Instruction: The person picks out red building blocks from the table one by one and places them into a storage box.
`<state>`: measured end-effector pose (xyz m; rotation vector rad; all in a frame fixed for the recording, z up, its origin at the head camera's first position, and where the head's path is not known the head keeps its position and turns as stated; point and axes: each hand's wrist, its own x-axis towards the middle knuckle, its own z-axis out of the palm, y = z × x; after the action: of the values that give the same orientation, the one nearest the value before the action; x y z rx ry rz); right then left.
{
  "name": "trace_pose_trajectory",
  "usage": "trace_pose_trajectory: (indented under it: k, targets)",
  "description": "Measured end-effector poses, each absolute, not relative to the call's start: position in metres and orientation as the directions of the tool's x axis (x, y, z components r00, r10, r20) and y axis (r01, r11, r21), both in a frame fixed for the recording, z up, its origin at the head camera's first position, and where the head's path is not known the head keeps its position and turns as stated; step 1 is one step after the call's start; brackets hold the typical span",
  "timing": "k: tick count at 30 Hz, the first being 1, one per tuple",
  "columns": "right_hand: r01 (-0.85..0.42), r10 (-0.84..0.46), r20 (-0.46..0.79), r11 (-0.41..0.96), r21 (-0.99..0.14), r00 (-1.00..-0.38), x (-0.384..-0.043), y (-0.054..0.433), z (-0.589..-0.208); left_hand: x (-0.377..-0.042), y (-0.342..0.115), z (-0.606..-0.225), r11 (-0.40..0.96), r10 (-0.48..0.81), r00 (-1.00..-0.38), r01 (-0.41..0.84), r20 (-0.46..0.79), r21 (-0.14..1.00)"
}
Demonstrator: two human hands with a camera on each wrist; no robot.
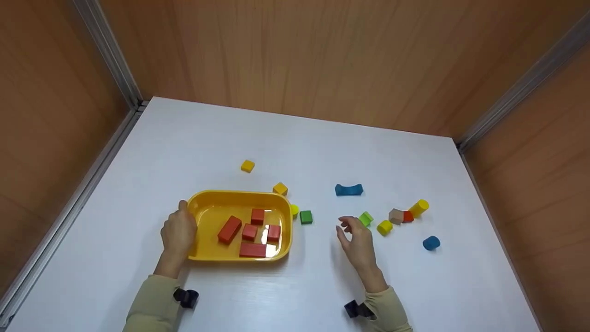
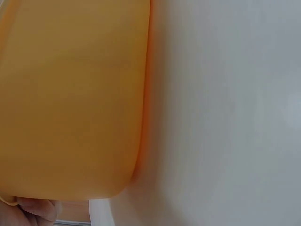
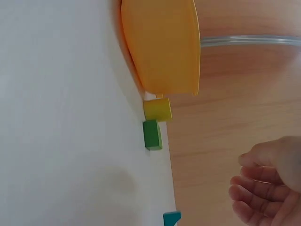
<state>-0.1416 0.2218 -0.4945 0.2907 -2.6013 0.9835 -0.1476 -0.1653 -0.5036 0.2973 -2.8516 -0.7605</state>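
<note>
A yellow tray stands on the white table with several red blocks inside it. My left hand grips the tray's left rim; in the left wrist view the tray's outer wall covers most of that hand. Right of the tray, my right hand hovers over the table with its fingers loosely bent and holding nothing. Nearest to it is a light green block, just beyond the fingers. A dark green cube lies between the tray and that hand, beside a yellow cylinder.
Two yellow cubes lie behind the tray, one farther back. A blue arched block lies behind my right hand. To the right are a yellow cylinder, a plain wooden block, a small red block and a blue cylinder. Wooden walls surround the table.
</note>
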Motion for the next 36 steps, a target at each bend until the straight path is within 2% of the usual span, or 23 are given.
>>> trace_pose_trajectory:
  k: [6,13,20,26,29,33,36]
  targets:
    - [-0.255,0.003,0.399,0.765,-0.591,-0.917,-0.142,0.250,-0.501,-0.148,-0.166,-0.503,0.848,-0.238,-0.965,-0.153,0.107,0.507]
    - [-0.136,0.106,0.350,0.788,-0.600,-0.931,-0.141,0.278,-0.505,-0.148,-0.165,-0.502,0.846,-0.244,-0.967,-0.175,0.074,0.503]
    - [-0.075,0.157,0.345,0.815,-0.574,-0.926,-0.144,0.300,-0.512,-0.148,-0.165,-0.502,0.841,-0.250,-0.966,-0.180,0.071,0.511]
    - [0.086,0.231,0.180,0.810,-0.581,-0.956,-0.149,0.317,-0.511,-0.148,-0.166,-0.503,0.841,-0.238,-0.965,-0.148,0.110,0.521]
    - [0.180,0.270,0.096,0.827,-0.533,-0.958,-0.154,0.326,-0.516,-0.148,-0.166,-0.504,0.844,-0.239,-0.965,-0.152,0.107,0.515]
    - [0.257,0.307,0.030,0.841,-0.476,-0.951,-0.159,0.334,-0.519,-0.148,-0.165,-0.503,0.845,-0.244,-0.964,-0.155,0.110,0.512]
    - [0.271,0.316,0.005,0.820,-0.504,-0.949,-0.161,0.337,-0.514,-0.148,-0.165,-0.503,0.843,-0.249,-0.962,-0.159,0.110,0.514]
